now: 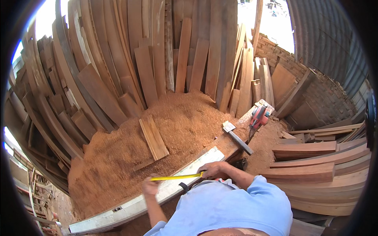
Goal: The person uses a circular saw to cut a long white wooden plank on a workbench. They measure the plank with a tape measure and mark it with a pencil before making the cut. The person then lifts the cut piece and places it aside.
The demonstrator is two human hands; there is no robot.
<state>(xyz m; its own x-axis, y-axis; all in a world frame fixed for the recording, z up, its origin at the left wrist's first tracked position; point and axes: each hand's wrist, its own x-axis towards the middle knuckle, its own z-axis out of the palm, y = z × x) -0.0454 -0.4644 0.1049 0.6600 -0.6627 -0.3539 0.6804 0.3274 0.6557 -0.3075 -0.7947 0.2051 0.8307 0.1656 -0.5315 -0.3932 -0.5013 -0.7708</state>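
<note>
A yellow tape measure is stretched between my two hands, above a long white-painted plank. The free end of the blade is in my left hand, whose fingers are closed round it. My right hand grips the other end, close to my body; the tape's case is mostly hidden by the fingers. Beyond the right hand, a hammer with a dark handle and pale metal head lies on the wooden bench. A red and dark power tool, possibly a planer, stands farther along the bench.
A large heap of wood shavings rises behind the bench, with a short board lying on it. Tall planks lean all along the back and left. Thick timbers are stacked at right, below a brick wall and corrugated sheeting.
</note>
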